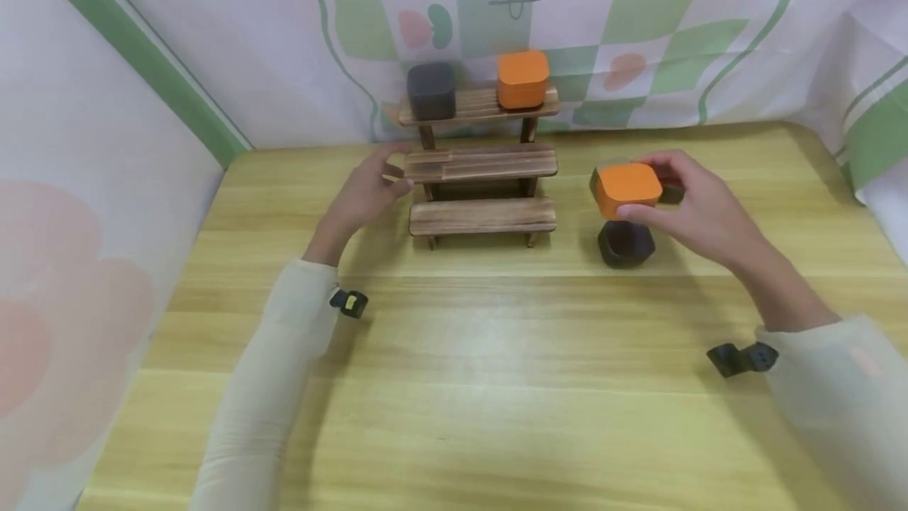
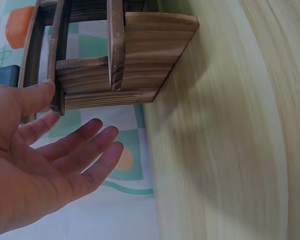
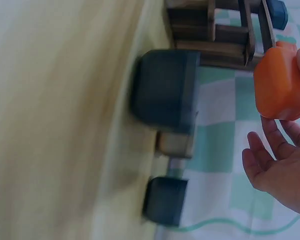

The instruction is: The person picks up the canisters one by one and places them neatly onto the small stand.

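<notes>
My left hand (image 1: 369,189) pinches the left end of the middle step of a three-tier wooden stand (image 1: 482,215), thumb on its front edge and index finger behind. The remaining fingers stick out loosely in the left wrist view. My right hand (image 1: 698,199) grips an orange rounded-square box (image 1: 628,186) between thumb and fingers, raised off the table right of the stand. Just below it on the table sits a dark rounded-square box (image 1: 627,244). Another dark box (image 3: 165,201) and a beige one (image 3: 175,144), mostly hidden in the head view, stand behind it.
On the stand's top step are a dark box (image 1: 431,91) at left and a second orange box (image 1: 522,79) at right. A green-and-white checked cloth (image 1: 567,14) hangs behind the light wooden table (image 1: 454,385). White cloth (image 1: 85,203) borders the left side.
</notes>
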Action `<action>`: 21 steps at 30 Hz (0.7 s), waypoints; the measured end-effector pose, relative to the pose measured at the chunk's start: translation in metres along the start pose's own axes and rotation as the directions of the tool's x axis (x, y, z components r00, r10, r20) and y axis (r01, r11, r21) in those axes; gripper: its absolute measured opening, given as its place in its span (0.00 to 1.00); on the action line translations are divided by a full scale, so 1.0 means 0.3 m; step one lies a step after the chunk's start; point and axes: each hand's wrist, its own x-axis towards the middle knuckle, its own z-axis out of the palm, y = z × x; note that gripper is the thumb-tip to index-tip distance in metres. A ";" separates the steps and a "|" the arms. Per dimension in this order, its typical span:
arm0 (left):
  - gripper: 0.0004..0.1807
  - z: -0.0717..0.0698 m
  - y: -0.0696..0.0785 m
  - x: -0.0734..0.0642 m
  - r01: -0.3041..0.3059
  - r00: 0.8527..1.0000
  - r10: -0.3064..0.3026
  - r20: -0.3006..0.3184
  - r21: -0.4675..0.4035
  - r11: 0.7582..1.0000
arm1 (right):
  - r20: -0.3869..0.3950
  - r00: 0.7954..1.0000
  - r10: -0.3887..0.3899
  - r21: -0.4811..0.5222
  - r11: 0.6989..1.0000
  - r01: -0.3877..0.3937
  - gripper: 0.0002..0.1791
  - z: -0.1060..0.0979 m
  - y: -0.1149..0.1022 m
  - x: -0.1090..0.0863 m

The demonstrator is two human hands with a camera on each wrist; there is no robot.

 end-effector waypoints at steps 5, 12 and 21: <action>0.31 0.000 -0.001 0.003 -0.001 1.000 0.001 -0.001 0.006 1.000 | 0.015 0.999 -0.043 0.033 0.999 0.043 0.39 0.018 -0.063 0.028; 0.31 -0.002 -0.003 0.004 -0.014 1.000 0.014 -0.008 0.027 1.000 | 0.045 0.998 -0.038 0.019 0.999 0.037 0.41 0.041 -0.095 0.054; 0.31 -0.009 0.001 0.000 0.008 1.000 -0.007 -0.006 0.020 1.000 | 0.050 0.998 -0.027 0.058 0.998 0.024 0.43 0.057 -0.121 0.074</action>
